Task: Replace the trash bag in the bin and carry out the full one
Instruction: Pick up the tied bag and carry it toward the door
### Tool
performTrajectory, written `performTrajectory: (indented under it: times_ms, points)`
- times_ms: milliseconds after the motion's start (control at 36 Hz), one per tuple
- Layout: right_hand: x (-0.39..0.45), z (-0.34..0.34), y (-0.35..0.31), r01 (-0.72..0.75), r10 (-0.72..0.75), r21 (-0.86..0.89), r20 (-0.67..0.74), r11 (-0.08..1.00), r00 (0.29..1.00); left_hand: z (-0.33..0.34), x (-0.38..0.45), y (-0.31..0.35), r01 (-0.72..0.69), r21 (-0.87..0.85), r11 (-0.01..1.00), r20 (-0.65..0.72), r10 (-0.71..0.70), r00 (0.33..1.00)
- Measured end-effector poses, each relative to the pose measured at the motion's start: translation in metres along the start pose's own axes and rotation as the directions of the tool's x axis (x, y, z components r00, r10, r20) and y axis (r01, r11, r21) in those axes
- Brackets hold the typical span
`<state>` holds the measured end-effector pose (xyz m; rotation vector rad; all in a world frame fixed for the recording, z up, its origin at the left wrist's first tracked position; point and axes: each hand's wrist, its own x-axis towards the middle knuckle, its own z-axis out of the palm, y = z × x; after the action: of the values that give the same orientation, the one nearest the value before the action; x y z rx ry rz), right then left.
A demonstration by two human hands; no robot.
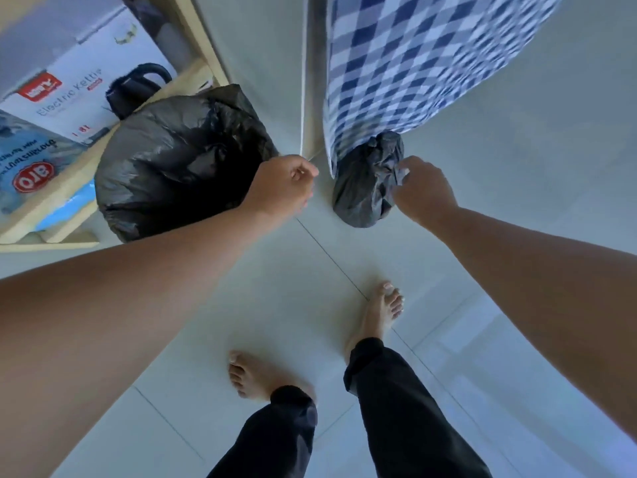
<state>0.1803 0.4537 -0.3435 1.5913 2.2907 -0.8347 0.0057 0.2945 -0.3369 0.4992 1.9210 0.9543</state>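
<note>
A large black trash bag (179,160) bulges over what looks like a bin beside the wooden shelf at left; the bin itself is hidden under the plastic. A smaller, knotted black bag (365,191) hangs just over the floor, below the edge of a checked cloth. My right hand (418,188) pinches the crumpled top of this small bag. My left hand (286,184) hovers at the right rim of the large bag, fingers curled closed, with nothing visible in it.
A blue-and-white checked cloth (406,63) hangs down at the top right. A wooden shelf (69,181) at left holds an electric kettle box (79,88) and a blue package (24,167). A wall corner (303,81) stands between the bags. My bare feet are on pale floor tiles (275,288).
</note>
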Motion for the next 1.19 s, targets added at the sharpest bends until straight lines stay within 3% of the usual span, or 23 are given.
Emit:
performTrajectory:
  times_ms: [83,167,333,417,500,556,694,889,1056,1194]
  points:
    - [0.026,0.003,0.014,0.018,-0.015,-0.085,0.04,0.996,0.999,0.026,0.02,0.0,0.027,0.21,0.977,0.14,-0.057,0.988]
    - [0.047,0.005,0.02,-0.018,0.028,-0.095,0.108,0.995,0.994,0.051,0.041,-0.003,0.078,0.431,0.899,0.191,-0.176,0.966]
    - [0.073,0.015,0.018,-0.219,0.207,0.016,0.266,0.975,0.941,0.088,0.086,-0.017,0.158,0.322,0.934,0.211,-0.233,0.949]
    - [0.083,0.023,0.023,-0.371,0.265,0.248,0.373,0.895,0.889,0.1,0.108,-0.015,0.096,0.308,0.946,0.249,-0.178,0.952]
    - [0.088,0.028,0.028,-0.45,0.221,0.433,0.482,0.781,0.848,0.109,0.127,-0.005,0.077,0.345,0.935,0.282,-0.182,0.942]
    - [0.087,0.03,0.03,-0.443,0.202,0.471,0.478,0.763,0.855,0.116,0.134,0.0,0.084,0.394,0.915,0.273,-0.204,0.94]
    - [0.066,0.015,0.028,-0.454,0.228,0.587,0.42,0.671,0.879,0.124,0.12,0.018,0.039,0.415,0.909,0.127,-0.101,0.987]
    - [0.004,-0.033,0.023,-0.363,0.188,0.597,0.336,0.715,0.923,0.08,0.057,0.061,-0.006,0.485,0.874,0.266,-0.141,0.954]
    - [-0.098,-0.129,-0.004,-0.329,0.221,0.617,0.247,0.715,0.943,0.026,-0.043,0.144,-0.077,0.539,0.839,0.319,-0.119,0.94]
    - [-0.202,-0.23,-0.033,-0.273,0.213,0.606,0.171,0.747,0.962,-0.017,-0.139,0.245,-0.161,0.496,0.853,0.313,-0.002,0.95]
